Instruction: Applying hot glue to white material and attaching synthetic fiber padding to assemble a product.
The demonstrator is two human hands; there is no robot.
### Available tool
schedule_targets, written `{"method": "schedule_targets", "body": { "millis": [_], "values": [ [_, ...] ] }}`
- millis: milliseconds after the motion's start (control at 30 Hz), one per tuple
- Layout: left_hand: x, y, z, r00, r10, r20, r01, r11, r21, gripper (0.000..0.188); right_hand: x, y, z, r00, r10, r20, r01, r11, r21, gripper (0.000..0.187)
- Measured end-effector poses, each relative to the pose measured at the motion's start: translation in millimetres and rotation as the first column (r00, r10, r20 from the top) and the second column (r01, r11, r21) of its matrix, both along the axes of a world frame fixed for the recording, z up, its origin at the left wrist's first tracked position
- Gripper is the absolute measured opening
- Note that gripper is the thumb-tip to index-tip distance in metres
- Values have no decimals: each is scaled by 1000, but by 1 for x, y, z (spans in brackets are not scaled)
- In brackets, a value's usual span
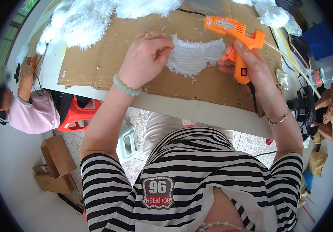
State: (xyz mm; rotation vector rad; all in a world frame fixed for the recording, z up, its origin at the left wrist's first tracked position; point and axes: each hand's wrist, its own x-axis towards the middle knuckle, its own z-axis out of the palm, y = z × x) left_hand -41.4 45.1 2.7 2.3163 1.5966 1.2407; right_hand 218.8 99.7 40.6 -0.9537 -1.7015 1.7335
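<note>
A white, frayed piece of fluffy fabric [195,56] with faint ribbing lies on the brown cardboard between my hands. My left hand [145,58] is at its left edge, thumb and fingers pressed together in a pinch; whatever is in the pinch is too small to make out. My right hand [249,62] grips an orange hot glue gun [240,36] by its handle, with its nozzle pointing to the upper left, above and beyond the fabric. A pale glue stick [286,58] sticks out of the gun's back. The right fingertips are close to the fabric's right edge.
The cardboard sheet [108,69] covers much of the white table [212,114]. White fluffy heaps [83,23] lie at the far side. A plastic bottle [325,75] and cables are at right. At left, another person [33,110] works beside a red stool [77,114]; someone else sits at right.
</note>
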Motion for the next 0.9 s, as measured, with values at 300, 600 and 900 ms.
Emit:
{"method": "schedule_targets", "body": {
  "millis": [300,600,900],
  "values": [
    [-2,-2,14,999,25,-26,-26,998,-50,28,-3,4,-16,941,-293,-170,254,942,-221,38],
    [7,8,17,999,-24,-21,22,996,-81,25,-1,11,-26,930,-275,-242,207,939,-273,34],
    [17,-32,13,965,215,-151,-235,963,-129,14,1,13,-34,937,-222,-269,159,958,-237,35]
  ]
}}
